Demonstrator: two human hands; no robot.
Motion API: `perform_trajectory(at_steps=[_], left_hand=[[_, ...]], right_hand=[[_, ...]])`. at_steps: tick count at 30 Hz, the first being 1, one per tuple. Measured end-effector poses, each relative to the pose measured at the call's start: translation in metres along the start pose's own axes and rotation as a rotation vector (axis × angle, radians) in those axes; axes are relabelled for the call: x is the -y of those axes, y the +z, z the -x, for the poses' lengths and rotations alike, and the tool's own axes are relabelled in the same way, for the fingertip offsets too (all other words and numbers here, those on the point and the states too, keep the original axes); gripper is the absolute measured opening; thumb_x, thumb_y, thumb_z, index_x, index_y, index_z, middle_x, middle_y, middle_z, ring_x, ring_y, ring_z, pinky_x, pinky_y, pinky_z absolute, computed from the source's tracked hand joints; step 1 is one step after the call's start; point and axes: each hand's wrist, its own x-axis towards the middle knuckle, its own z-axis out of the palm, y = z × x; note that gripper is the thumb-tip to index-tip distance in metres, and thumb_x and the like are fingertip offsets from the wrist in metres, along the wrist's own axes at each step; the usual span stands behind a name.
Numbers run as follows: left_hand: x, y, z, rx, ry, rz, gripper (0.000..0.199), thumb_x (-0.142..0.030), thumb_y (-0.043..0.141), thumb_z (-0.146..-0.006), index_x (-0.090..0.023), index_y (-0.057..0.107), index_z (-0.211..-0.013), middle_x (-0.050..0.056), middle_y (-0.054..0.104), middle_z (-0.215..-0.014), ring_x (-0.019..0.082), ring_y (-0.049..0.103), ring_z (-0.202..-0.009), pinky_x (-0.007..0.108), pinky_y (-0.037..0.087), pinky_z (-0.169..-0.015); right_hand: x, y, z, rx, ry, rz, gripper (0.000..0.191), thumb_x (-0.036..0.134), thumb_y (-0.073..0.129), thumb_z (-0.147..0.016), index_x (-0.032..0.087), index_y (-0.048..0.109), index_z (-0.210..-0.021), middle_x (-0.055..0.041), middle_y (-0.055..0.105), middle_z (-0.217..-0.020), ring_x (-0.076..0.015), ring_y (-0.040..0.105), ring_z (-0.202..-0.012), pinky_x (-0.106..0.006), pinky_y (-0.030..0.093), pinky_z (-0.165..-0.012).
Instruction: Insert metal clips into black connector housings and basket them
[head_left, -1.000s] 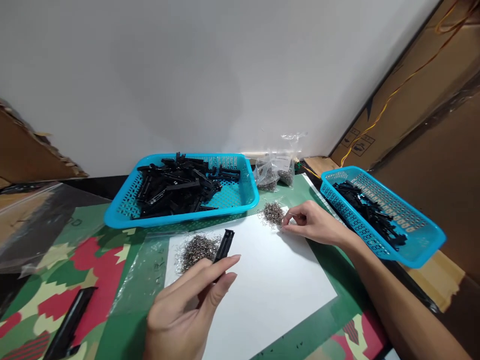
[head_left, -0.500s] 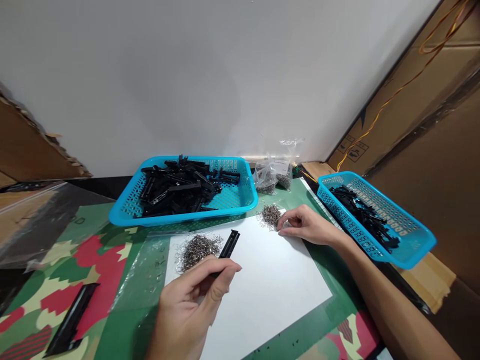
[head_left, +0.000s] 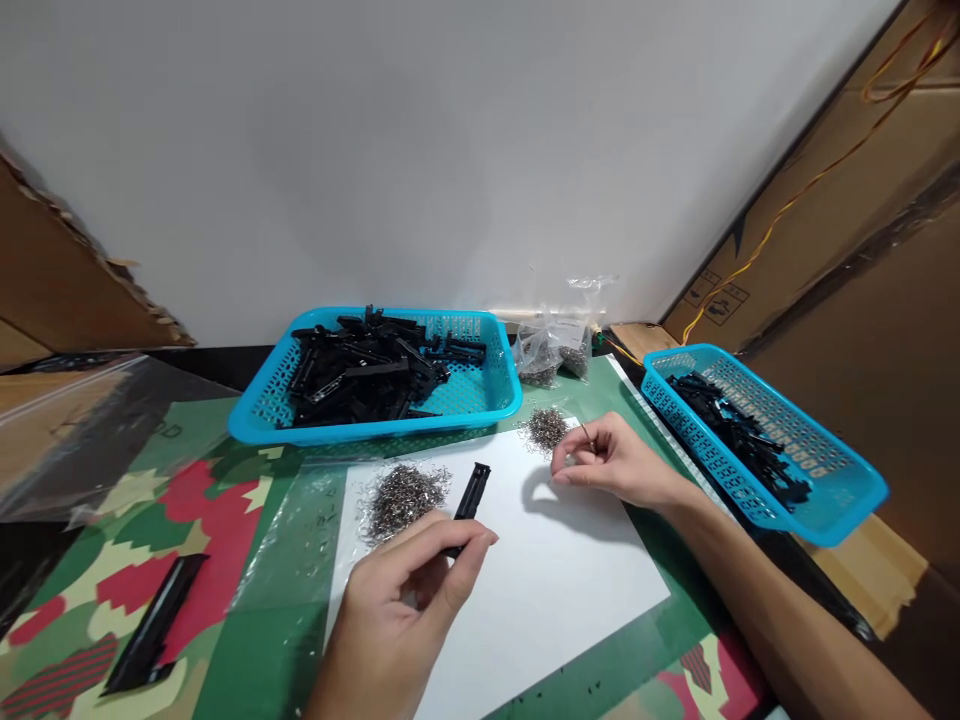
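Observation:
Between thumb and index finger, my left hand grips a long, narrow black plastic part, its far end pointing up and away over the white paper. My right hand is raised over the paper's far right side, thumb and index finger pinched together. Whatever lies between those fingertips is too small to make out. Just beyond them is a small pile of tiny metal springs or clips. A larger pile of similar metal pieces lies behind my left hand.
A blue basket of black parts stands at the back, another blue basket at right. Plastic bags of small metal pieces lean against the wall between them. One black part lies on the patterned mat at left.
My right hand has lifted away from the small metal pile, and its shadow now shows on the paper. My left hand still holds the black part. The view has shifted slightly.

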Motion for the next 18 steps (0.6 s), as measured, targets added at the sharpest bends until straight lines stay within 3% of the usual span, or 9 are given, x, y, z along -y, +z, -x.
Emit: perform_trajectory(at_steps=[9, 18], left_hand=[[0.000, 0.001, 0.006, 0.126, 0.095, -0.082, 0.020, -0.036, 0.064, -0.104, -0.026, 0.081, -0.103, -0.001, 0.065, -0.078, 0.011, 0.055, -0.061, 0.022, 0.041, -0.053], [-0.003, 0.004, 0.006, 0.102, 0.158, -0.145, 0.018, -0.030, 0.061, -0.105, -0.024, 0.075, -0.096, -0.003, 0.058, -0.075, 0.010, 0.052, -0.058, 0.022, 0.039, -0.052]], right_hand=[[0.006, 0.067, 0.009, 0.049, 0.070, -0.368, 0.025, 0.038, 0.095, -0.075, 0.019, 0.085, -0.088, 0.0127, 0.024, -0.051, -0.0072, 0.017, -0.050, -0.029, 0.013, -0.051], [0.004, 0.073, 0.010, 0.080, 0.128, -0.490, 0.027, 0.038, 0.095, -0.076, 0.018, 0.084, -0.091, 0.0126, 0.026, -0.051, -0.0067, 0.020, -0.049, -0.029, 0.014, -0.050]])
